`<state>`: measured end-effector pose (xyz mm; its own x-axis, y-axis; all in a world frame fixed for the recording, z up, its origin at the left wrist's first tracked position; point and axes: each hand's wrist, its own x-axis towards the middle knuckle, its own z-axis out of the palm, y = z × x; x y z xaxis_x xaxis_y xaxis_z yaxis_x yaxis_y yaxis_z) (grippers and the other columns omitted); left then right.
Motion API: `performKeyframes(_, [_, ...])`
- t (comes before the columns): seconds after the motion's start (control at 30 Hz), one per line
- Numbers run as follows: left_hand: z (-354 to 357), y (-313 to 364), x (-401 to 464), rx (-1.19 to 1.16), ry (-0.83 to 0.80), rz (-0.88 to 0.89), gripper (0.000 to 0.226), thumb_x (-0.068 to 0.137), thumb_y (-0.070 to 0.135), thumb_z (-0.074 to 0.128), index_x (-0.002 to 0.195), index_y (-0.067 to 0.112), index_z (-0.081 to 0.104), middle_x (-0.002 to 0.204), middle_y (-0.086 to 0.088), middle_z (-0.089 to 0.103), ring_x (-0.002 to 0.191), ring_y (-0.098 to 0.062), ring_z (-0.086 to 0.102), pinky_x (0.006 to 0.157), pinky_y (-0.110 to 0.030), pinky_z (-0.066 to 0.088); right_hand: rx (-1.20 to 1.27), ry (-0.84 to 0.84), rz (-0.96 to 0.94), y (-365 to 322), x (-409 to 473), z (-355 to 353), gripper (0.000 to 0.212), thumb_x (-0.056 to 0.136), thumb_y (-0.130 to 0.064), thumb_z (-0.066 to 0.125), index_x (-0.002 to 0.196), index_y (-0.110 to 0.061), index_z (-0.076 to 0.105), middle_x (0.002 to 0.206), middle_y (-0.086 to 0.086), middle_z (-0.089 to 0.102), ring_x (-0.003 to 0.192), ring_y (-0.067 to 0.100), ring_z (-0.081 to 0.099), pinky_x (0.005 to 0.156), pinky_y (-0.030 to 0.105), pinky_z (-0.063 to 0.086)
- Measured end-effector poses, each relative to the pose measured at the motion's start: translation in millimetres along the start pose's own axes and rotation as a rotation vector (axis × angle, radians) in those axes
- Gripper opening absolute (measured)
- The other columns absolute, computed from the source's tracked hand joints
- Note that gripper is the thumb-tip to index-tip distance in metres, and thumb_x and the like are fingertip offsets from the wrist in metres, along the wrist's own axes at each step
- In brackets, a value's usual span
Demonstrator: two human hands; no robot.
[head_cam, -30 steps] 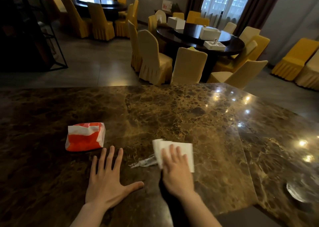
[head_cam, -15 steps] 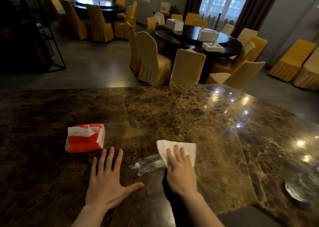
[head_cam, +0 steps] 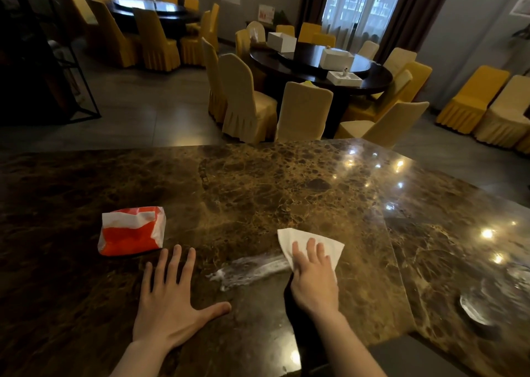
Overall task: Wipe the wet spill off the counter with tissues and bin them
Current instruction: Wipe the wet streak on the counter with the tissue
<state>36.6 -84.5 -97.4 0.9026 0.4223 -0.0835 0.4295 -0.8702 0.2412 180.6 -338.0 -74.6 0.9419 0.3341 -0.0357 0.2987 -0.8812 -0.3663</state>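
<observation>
On the dark marble counter (head_cam: 286, 181) a wet streak (head_cam: 252, 269) runs between my two hands. My right hand (head_cam: 314, 276) lies flat on a white tissue (head_cam: 298, 237), pressing it onto the counter at the streak's right end. My left hand (head_cam: 169, 302) rests palm down with fingers spread, holding nothing, left of the streak. A red and white tissue pack (head_cam: 132, 230) lies just beyond my left fingertips. No bin is in view.
A second wet patch (head_cam: 476, 310) glistens near the counter's right front edge. Beyond the counter stand round dark dining tables (head_cam: 370, 75) ringed by yellow-covered chairs (head_cam: 243, 98). A black metal rack (head_cam: 43, 61) stands at far left.
My right hand has slid the tissue to the right, leaving a longer wet smear behind it. My left hand and the tissue pack have stayed put.
</observation>
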Motion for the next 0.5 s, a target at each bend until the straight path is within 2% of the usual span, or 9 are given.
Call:
performKeyframes(0.07, [-1.6,0.2,0.0,0.016,-0.006,0.001,0.140,0.051,0.117,0.013,0.157,0.035,-0.026,0.169,0.003,-0.029,0.153,-0.019,-0.034,0.129,-0.052,-0.014,0.086,-0.021,-0.144,-24.3,-7.9,14.2,0.058,0.104,-0.018,0.037,0.159,-0.037,0.029,0.172,-0.003,0.008,0.158,0.021,-0.002,0.127,0.042,0.006])
performKeyframes(0.13, [-2.2,1.1,0.3,0.051,-0.028,-0.005,0.139,0.050,0.117,0.009,0.156,0.034,-0.027,0.170,0.001,-0.029,0.153,-0.021,-0.034,0.129,-0.053,-0.014,0.124,-0.094,-0.284,-45.7,-18.3,27.1,0.055,0.104,-0.020,0.042,0.156,-0.038,0.034,0.171,-0.008,0.014,0.157,0.017,0.004,0.125,0.045,0.016])
performKeyframes(0.17, [-2.5,2.1,0.4,0.055,-0.030,-0.012,0.140,0.050,0.116,0.007,0.156,0.033,-0.027,0.170,0.001,-0.028,0.154,-0.021,-0.033,0.129,-0.053,-0.014,0.116,-0.095,-0.338,-51.8,-22.6,29.8,0.051,0.103,-0.020,0.045,0.152,-0.036,0.041,0.170,-0.007,0.022,0.156,0.018,0.012,0.121,0.047,0.026])
performKeyframes(0.23, [-3.9,2.5,0.9,0.048,-0.026,-0.012,0.140,0.049,0.117,0.007,0.157,0.033,-0.027,0.170,0.001,-0.028,0.154,-0.021,-0.033,0.129,-0.053,-0.013,0.121,-0.004,-0.391,-52.2,-22.5,22.7,0.037,0.097,-0.014,0.055,0.132,-0.027,0.062,0.154,-0.005,0.050,0.144,0.019,0.039,0.102,0.045,0.049])
performKeyframes(0.3, [-5.0,1.5,1.0,0.032,-0.024,-0.009,0.141,0.049,0.117,0.008,0.157,0.033,-0.027,0.170,0.002,-0.028,0.154,-0.020,-0.033,0.129,-0.052,-0.014,0.140,0.093,-0.325,-39.0,-17.0,6.7,0.023,0.085,-0.007,0.065,0.104,-0.017,0.074,0.121,-0.002,0.072,0.118,0.021,0.062,0.084,0.040,0.055])
performKeyframes(0.37, [-4.4,1.8,0.0,0.018,-0.020,-0.005,0.141,0.049,0.117,0.010,0.156,0.032,-0.027,0.170,0.003,-0.028,0.154,-0.020,-0.033,0.129,-0.052,-0.014,0.251,0.226,-0.147,-20.6,-8.5,-11.7,0.022,0.078,0.001,0.069,0.090,-0.015,0.078,0.096,0.001,0.077,0.092,0.022,0.068,0.075,0.036,0.053])
performKeyframes(0.43, [-4.2,2.6,-0.6,0.015,-0.016,-0.003,0.142,0.049,0.117,0.011,0.156,0.031,-0.028,0.169,0.003,-0.029,0.154,-0.020,-0.032,0.129,-0.051,-0.014,0.386,0.437,0.008,-1.7,5.1,-30.1,0.031,0.075,0.011,0.070,0.088,-0.016,0.080,0.090,0.001,0.073,0.080,0.019,0.064,0.071,0.029,0.047])
performKeyframes(0.5, [-4.9,2.2,-0.1,0.017,-0.015,-0.004,0.142,0.050,0.117,0.011,0.156,0.031,-0.028,0.169,0.003,-0.030,0.154,-0.020,-0.032,0.129,-0.051,-0.014,0.400,0.561,0.110,11.7,15.7,-42.4,0.030,0.079,0.012,0.070,0.092,-0.013,0.078,0.093,-0.001,0.063,0.080,0.015,0.058,0.072,0.027,0.044])
